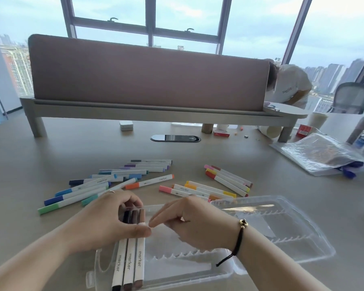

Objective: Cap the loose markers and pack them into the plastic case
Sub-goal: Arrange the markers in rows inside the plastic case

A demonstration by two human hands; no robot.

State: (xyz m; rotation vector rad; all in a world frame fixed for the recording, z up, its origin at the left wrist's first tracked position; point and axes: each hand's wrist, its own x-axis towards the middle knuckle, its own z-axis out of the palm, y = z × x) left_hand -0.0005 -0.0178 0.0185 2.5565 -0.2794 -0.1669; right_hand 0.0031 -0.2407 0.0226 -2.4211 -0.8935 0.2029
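Markers (128,262): three sit in case (282,244), left end. Head view: our left hand (105,219) curls over their tops, pressing; right hand (198,221) fingers bent beside, apparently empty. Packing underway. Next: fetch another from table (40,156) piles (105,185).

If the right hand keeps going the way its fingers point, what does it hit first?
Most likely the third marker in the clear case: the right hand points leftward at it, fingertips about touching it beside the left hand thumb. Depth is hard to judge.
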